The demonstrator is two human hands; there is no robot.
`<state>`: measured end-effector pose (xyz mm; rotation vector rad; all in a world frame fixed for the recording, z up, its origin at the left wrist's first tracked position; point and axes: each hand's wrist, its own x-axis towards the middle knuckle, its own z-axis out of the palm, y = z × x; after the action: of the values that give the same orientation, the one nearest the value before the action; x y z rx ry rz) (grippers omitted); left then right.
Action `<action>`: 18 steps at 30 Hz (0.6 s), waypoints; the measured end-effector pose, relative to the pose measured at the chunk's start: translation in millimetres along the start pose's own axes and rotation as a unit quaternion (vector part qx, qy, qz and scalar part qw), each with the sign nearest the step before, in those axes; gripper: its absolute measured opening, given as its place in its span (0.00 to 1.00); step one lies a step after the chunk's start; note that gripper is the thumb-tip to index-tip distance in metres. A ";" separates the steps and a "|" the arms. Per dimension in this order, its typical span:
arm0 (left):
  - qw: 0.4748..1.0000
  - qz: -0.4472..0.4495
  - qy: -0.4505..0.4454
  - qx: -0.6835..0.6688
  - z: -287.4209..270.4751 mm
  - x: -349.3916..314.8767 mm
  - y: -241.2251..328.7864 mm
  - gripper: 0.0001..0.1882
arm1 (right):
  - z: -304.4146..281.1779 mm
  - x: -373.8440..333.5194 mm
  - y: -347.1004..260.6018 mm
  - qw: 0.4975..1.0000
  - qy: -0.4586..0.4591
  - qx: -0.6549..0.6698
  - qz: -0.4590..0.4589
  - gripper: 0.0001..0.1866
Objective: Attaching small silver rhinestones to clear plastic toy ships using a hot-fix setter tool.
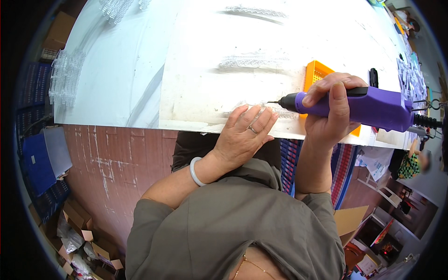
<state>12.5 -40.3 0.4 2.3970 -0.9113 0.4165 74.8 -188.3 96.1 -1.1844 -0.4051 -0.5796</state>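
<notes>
My right hand [329, 109] is wrapped round a purple electric screwdriver [380, 109] with a black nose, held nearly level. Its thin bit points left, just above the fingers of my left hand. Near the table's front edge, my left hand [242, 133] presses a clear plastic strip [285, 115] against the white table [191, 88], fingertips close together. Those fingers hide much of the strip, and I cannot tell whether the bit touches it. Just beyond my right hand, an orange perforated tray [318, 66] is partly covered by that hand and the tool.
Further back on the table lie two rows of clear plastic strips [254, 61]. A stack of similar clear pieces [66, 79] stands at the left edge. Beside the tray is a black marker [374, 78]. White pieces [410, 77] are heaped at right. Open cardboard boxes [77, 214] sit lower left.
</notes>
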 end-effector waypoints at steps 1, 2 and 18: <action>1.000 0.000 0.000 0.000 0.0 0.0 0.0 0.29 | 0.0 -0.2 -0.2 1.000 -0.003 -0.006 -0.002 0.08; 1.000 0.000 0.002 -0.002 0.0 -0.1 0.1 0.29 | 0.1 -0.4 -0.5 1.000 -0.007 -0.013 -0.004 0.08; 1.000 0.004 0.005 0.009 3.8 -2.1 -1.0 0.32 | 6.8 -2.8 -4.6 0.997 -0.056 -0.041 -0.032 0.10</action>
<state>12.0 -40.8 -4.1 2.4062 -0.9162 0.4419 69.8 -182.4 100.2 -1.2909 -0.5198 -0.5915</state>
